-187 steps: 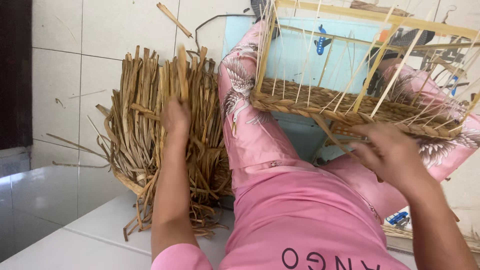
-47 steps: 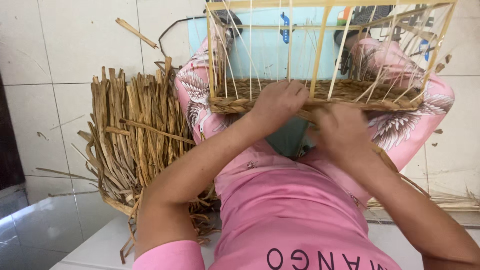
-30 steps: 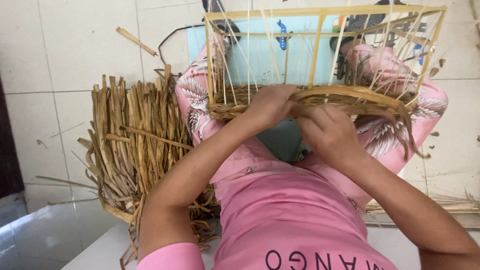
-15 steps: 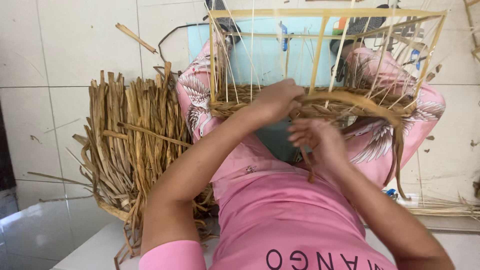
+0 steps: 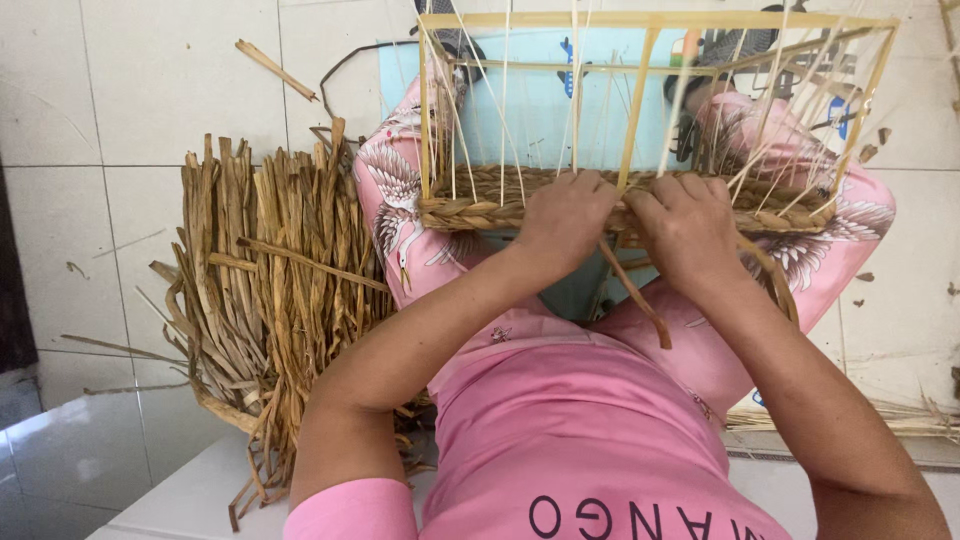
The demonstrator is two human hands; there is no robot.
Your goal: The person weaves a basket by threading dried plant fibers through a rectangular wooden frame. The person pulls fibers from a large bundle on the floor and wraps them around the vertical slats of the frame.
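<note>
A half-woven basket [image 5: 470,212] rests on my knees: a pale stick frame with thin upright strands and a braided brown band around its bottom. My left hand [image 5: 565,222] presses on the braided band at the front middle, fingers curled over it. Beside it, my right hand [image 5: 690,228] grips the same band and the loose brown straw strands [image 5: 636,296] that trail down toward my lap. Both hands sit close together, almost touching.
A pile of dried brown straw strips [image 5: 265,300] lies on the tiled floor to my left. A single strip [image 5: 277,68] lies farther off. Thin pale strands [image 5: 900,418] lie at the right. A light blue mat [image 5: 530,100] shows behind the frame.
My left hand left the straw pile and joined the right on the basket. In the last second my right hand moved up from pulling a strand to pressing on the braided band.
</note>
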